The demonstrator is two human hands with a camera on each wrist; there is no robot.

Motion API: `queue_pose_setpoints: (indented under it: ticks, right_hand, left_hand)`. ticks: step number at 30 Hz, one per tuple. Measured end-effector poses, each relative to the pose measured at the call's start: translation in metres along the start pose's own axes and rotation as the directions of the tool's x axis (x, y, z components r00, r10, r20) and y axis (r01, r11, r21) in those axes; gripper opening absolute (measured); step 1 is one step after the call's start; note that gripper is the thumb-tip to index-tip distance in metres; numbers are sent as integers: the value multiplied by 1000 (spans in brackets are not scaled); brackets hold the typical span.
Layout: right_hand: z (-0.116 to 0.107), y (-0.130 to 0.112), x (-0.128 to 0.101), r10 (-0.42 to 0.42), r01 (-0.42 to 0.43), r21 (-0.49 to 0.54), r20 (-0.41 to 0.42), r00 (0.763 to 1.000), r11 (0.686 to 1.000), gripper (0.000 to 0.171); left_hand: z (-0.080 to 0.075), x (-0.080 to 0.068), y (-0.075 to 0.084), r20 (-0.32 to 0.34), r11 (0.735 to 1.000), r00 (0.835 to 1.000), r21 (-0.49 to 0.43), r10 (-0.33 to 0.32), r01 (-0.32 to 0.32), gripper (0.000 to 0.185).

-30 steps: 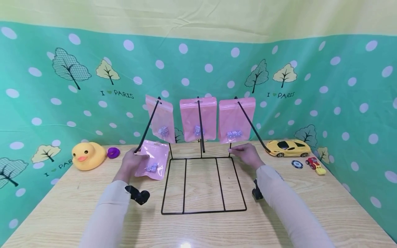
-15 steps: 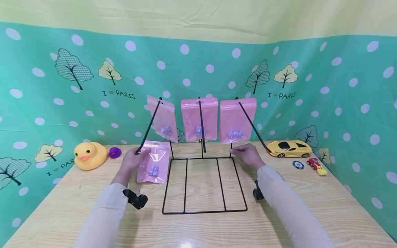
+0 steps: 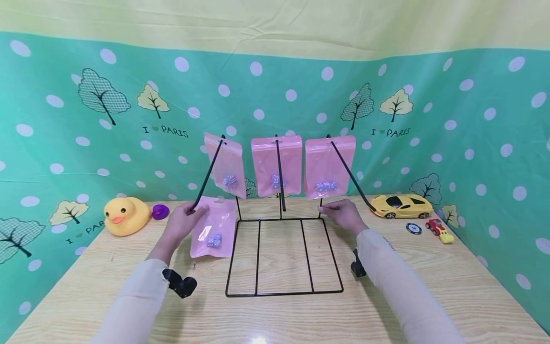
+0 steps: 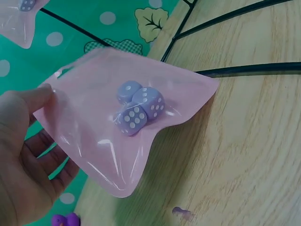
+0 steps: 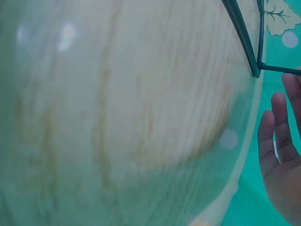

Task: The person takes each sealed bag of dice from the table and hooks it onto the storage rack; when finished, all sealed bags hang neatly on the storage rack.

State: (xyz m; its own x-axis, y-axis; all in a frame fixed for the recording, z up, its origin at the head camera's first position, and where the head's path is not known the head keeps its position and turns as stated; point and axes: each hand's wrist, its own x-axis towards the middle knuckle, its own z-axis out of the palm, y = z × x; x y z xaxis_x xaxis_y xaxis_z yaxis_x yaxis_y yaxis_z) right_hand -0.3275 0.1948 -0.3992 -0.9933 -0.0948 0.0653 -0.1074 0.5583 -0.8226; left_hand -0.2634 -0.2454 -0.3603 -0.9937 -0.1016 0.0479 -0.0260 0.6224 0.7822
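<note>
Left hand [image 3: 182, 223] grips glossy pouch [image 3: 213, 228].

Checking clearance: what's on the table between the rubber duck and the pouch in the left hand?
Head view: only the small purple ring by the rubber duck, then bare table up to the left hand pinching the pink pouch.

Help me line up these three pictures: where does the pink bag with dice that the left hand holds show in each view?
Head: the pink bag is left of centre, beside the wire rack, pinched by the left hand.
Left wrist: it fills the middle, with three dice inside.
Right wrist: not in it.
Shared landmark: the rack's black wire.
</note>
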Motion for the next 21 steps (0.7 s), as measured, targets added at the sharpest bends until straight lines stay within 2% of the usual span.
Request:
queue_pose_setpoints:
  ticks: [5,13,21]
  right_hand:
    - [-1,0,0,-2,2,1,2,1000,1000,34]
    - [-1,2,-1,-4,4,10,3,1000,1000,34]
    - [0,2,0,-2,2,4,3,1000,1000,33]
  left_hand:
    - [-2,-4,0,-18,998,998,-5,56,-56,55]
    - [-7,-12,2,-29,997,997,6,71,-71,59]
    - [-17,-27,7,-41,988,987,-8,153,-154,50]
